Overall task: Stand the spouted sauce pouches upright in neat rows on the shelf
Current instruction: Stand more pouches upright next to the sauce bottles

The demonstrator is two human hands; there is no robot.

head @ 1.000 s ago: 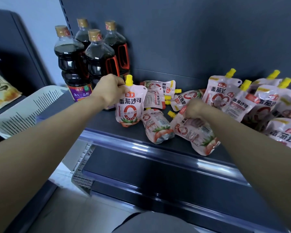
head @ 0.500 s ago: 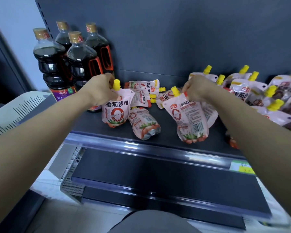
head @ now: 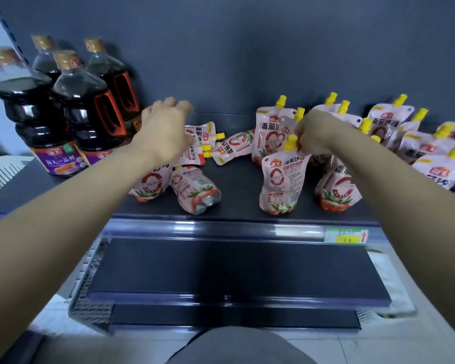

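Observation:
White and red sauce pouches with yellow spouts cover the dark shelf (head: 237, 185). My right hand (head: 317, 130) pinches the top corner of one pouch (head: 283, 182) beside its spout, and the pouch stands near the front edge. My left hand (head: 166, 130) hovers with loose fingers over the pouches lying flat (head: 233, 147) at the back. Under its wrist one pouch (head: 150, 183) stands upright, with another pouch (head: 195, 193) on its side next to it. Further pouches stand at mid right (head: 271, 132) and front right (head: 339, 189). Several more crowd the far right (head: 431, 148).
Several dark sauce bottles (head: 82, 106) stand at the left end of the shelf, close to my left hand. A price tag (head: 346, 235) sits on the shelf's front rail. A lower shelf (head: 234, 269) juts out below. A white slotted basket (head: 0, 174) is at far left.
My left hand has let go of the left pouch's spout and moved up and back over the flat pouches. My right hand has brought its pouch down to stand near the front edge.

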